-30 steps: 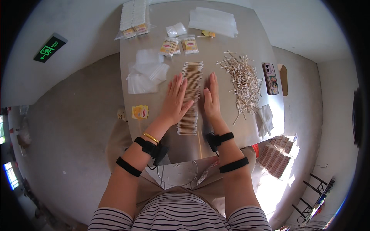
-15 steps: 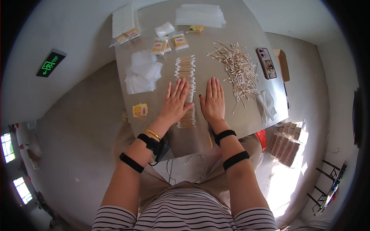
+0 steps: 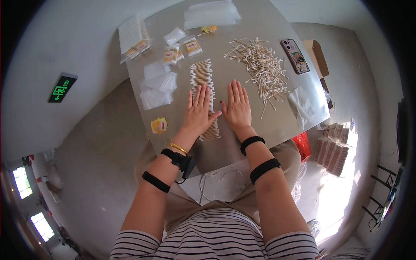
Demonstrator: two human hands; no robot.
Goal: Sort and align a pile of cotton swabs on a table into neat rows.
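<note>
A long row of cotton swabs [image 3: 200, 71] lies side by side down the middle of the table. Flat across it rests my left hand [image 3: 198, 112], fingers stretched out, covering the row's middle part. My right hand [image 3: 238, 108] lies palm down on the bare tabletop just right of the row, fingers straight, holding nothing. Farther right spreads a loose heap of cotton swabs [image 3: 265, 69]. To the left are clear plastic bags [image 3: 158, 86] and a small stack of yellow cards [image 3: 159, 125]. Packed bags of swabs [image 3: 173, 55] sit beyond the row.
A phone [image 3: 295, 56] lies at the table's right edge, near crumpled clear bags [image 3: 301, 106]. More flat bags [image 3: 211, 14] are at the far edge, and a pile of filled packs [image 3: 133, 38] stands far left. Bundled packs [image 3: 333, 151] are stacked on the floor at right.
The whole view has shifted and turned slightly. Both hands stay flat, with my left thumb now reaching past the row's right side, close to my right hand.
</note>
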